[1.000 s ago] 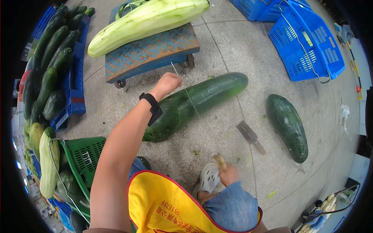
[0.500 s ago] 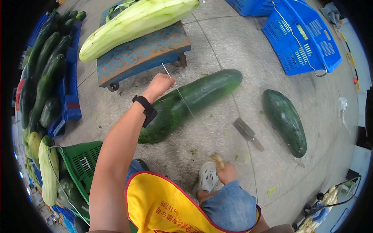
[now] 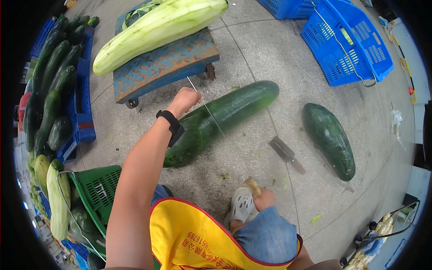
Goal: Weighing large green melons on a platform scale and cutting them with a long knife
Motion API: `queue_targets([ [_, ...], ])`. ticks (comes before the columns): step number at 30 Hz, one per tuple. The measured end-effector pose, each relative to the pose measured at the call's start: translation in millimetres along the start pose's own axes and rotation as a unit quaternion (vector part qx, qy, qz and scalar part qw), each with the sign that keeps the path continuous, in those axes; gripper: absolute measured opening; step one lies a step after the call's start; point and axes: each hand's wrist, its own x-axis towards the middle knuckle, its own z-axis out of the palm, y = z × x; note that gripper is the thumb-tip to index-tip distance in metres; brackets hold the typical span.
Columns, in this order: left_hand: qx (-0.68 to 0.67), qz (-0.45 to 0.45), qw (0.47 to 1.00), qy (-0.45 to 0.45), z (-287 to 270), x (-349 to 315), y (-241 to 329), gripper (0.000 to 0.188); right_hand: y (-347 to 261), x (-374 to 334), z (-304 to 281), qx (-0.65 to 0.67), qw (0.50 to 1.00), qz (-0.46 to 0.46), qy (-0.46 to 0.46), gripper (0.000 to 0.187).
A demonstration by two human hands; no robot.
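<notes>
A long dark green winter melon (image 3: 225, 114) lies slantwise on the floor before me. My left hand (image 3: 186, 100), a black band on its wrist, is closed on a thin pale wire (image 3: 193, 84) at the melon's far side. The line crosses the melon's middle, touching or close above its skin; I cannot tell which. Beside the grey clog (image 3: 240, 204), my right hand (image 3: 265, 199) grips a short yellowish-brown handle (image 3: 252, 185). That handle lines up with the wire, but the stretch over the floor between them cannot be made out.
A cleaver (image 3: 286, 155) and a shorter winter melon (image 3: 328, 141) lie to the right. A peeled melon (image 3: 157, 33) rests on a low blue wheeled platform (image 3: 162, 63). Blue baskets (image 3: 346, 42) stand at far right. Melons fill a blue crate (image 3: 82, 126) and green basket (image 3: 101, 184) at left.
The view has shifted slightly. Both hands keep their grips, and the wire and melons stay where they were.
</notes>
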Motion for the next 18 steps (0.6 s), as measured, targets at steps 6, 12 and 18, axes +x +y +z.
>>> queue_targets([
  [6, -0.005, -0.007, 1.000, -0.006, 2, 4, -1, 0.031, -2, -2, -3, -0.004, 0.999, 0.030, -0.022, 0.031],
  [12, -0.002, -0.005, 1.000, -0.007, 2, 6, -1, 0.031, -9, -4, -7, -0.022, 0.998, 0.042, -0.032, 0.032],
  [18, -0.002, -0.038, 0.999, -0.015, -2, 14, 3, 0.026, -10, 0, -6, -0.042, 0.995, 0.068, -0.066, 0.035],
])
